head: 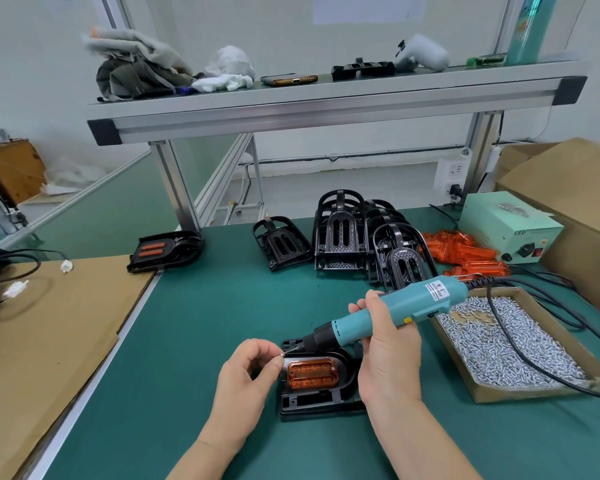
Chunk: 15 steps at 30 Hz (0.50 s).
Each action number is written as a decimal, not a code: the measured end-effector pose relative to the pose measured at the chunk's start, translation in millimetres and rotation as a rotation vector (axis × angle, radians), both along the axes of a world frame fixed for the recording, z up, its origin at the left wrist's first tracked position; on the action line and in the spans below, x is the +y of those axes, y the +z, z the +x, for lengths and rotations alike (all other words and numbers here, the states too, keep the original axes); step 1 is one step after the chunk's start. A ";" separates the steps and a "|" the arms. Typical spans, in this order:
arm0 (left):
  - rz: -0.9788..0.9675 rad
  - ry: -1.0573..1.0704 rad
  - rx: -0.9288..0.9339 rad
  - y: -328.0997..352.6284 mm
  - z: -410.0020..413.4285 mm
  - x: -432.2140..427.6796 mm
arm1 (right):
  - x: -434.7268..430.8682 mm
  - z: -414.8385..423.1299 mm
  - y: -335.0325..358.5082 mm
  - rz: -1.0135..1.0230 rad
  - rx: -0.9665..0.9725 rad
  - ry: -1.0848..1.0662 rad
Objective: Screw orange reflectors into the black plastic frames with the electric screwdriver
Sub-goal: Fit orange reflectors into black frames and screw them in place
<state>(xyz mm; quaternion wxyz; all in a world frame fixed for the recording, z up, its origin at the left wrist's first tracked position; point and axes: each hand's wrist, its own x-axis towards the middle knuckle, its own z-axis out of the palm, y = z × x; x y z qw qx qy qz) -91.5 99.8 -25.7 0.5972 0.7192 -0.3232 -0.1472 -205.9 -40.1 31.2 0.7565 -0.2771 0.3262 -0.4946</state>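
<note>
A black plastic frame [317, 398] lies on the green mat near the front, with an orange reflector [312, 372] seated in it. My left hand [248, 372] pinches a small screw [282, 355] at the reflector's upper left corner. My right hand [385, 351] grips the teal electric screwdriver [395, 311], whose bit points down-left at that screw. Several bare black frames [347, 237] stand stacked behind. Loose orange reflectors [461, 251] are piled to the right of them.
A cardboard tray of screws [506, 344] sits at the right, with the screwdriver's cable across it. A green power supply box [510, 230] stands behind it. A finished frame with reflector [165, 249] lies at the left by a cardboard sheet [49, 341]. A shelf [326, 98] hangs overhead.
</note>
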 end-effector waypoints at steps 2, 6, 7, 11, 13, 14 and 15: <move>0.000 -0.004 0.000 -0.1 0.0 0.3 | 0.2 0.2 -0.3 -0.001 -0.004 -0.001; -0.009 -0.006 0.011 -0.5 -0.2 0.5 | 0.6 1.0 -1.3 -0.003 -0.001 -0.003; -0.012 -0.006 0.014 -0.5 0.0 0.4 | 0.9 1.1 -1.5 -0.003 0.000 -0.004; -0.016 -0.007 0.020 -0.8 0.4 -0.5 | 1.3 1.5 -2.0 -0.001 -0.001 -0.003; -0.016 -0.008 0.022 -1.1 0.4 -0.4 | 1.4 1.7 -1.9 0.000 -0.003 0.001; -0.018 -0.008 0.024 -1.3 0.3 -0.3 | 1.4 1.9 -1.9 0.000 -0.001 0.002; -0.022 -0.008 0.028 -1.5 0.2 0.0 | 1.4 1.9 -1.8 -0.001 0.002 0.003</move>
